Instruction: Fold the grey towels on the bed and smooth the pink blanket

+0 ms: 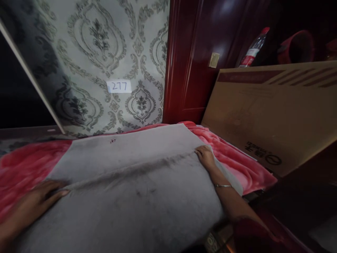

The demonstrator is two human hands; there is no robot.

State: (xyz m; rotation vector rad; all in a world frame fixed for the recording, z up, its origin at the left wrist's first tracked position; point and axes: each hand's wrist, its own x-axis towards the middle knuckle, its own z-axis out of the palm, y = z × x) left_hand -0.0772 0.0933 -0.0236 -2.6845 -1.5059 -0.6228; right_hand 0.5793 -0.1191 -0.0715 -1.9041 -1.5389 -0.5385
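A large grey cloth (pixel 147 196) with a soft, plush look spreads over a pink blanket (pixel 237 161). A dark fold or ridge runs across it between my two hands. At the left edge, my left hand (pixel 44 198) is closed on the cloth, thumb and fingers pinching the end of the ridge. My right hand (pixel 206 157), with a thin bracelet at the wrist, pinches the cloth at the ridge's right end. Near the far left corner the cloth bears a small dark red mark.
Behind stands a patterned wall with a paper label (pixel 119 86) reading 277. A dark red wooden panel (pixel 189 59) rises beside it. To the right, a large cardboard box (pixel 263 116) stands in front of a plastic bottle (pixel 254 49) with a red cap. A dark screen (pixel 21 84) is at left.
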